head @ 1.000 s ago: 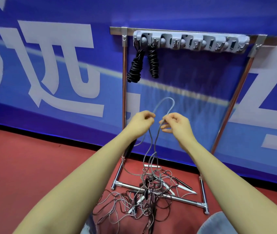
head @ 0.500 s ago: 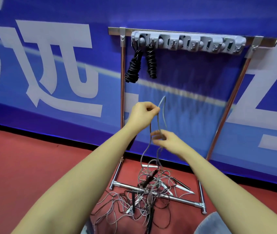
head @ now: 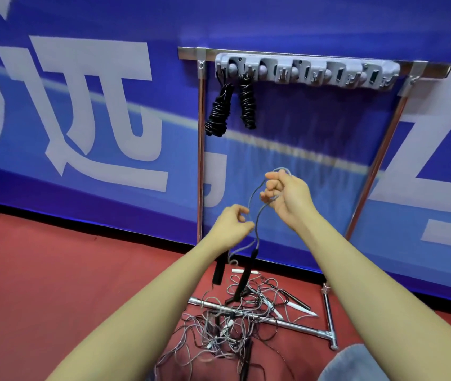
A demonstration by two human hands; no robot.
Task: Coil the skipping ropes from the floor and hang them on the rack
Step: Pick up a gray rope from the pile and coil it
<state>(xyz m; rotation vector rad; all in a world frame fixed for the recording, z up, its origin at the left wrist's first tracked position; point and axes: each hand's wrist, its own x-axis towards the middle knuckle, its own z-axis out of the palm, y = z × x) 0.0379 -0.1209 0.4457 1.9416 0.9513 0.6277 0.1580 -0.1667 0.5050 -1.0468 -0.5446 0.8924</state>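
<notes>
A thin grey skipping rope runs between my hands in front of the metal rack. My right hand is higher and grips a small loop of it. My left hand pinches the strand lower down. Two black handles dangle from the rope below my left hand. A tangled pile of grey and black ropes lies on the red floor around the rack's base bar. Two coiled black ropes hang from the left hooks of the grey hook strip.
The blue banner wall stands right behind the rack. The rack's base bar and foot lie on the red floor. A grey-blue clothed knee shows at the bottom right. The hooks to the right on the strip carry nothing.
My right hand rose with the rope loop while my left hand dropped below it. The black handles lifted off the floor pile.
</notes>
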